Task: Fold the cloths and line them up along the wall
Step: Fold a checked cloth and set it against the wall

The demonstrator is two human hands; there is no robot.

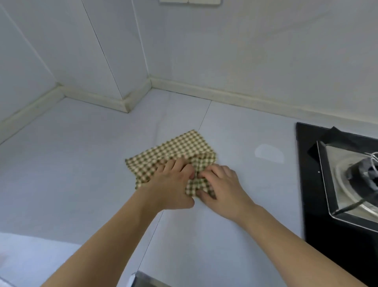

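- left hand (172, 184) lies flat, fingers straight, pinning the checked cloth (171, 155)
- right hand (219, 187) pinches the near edge
- looks thin and floppy to me, I'd grab corners

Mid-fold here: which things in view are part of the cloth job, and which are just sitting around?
Part of the job:
checked cloth, part-folded on the counter
left hand, resting on it
right hand, pinching its near edge
wall, where it gets lined up

Just lying about:
gas hob at the right
wall switch plate at the top edge
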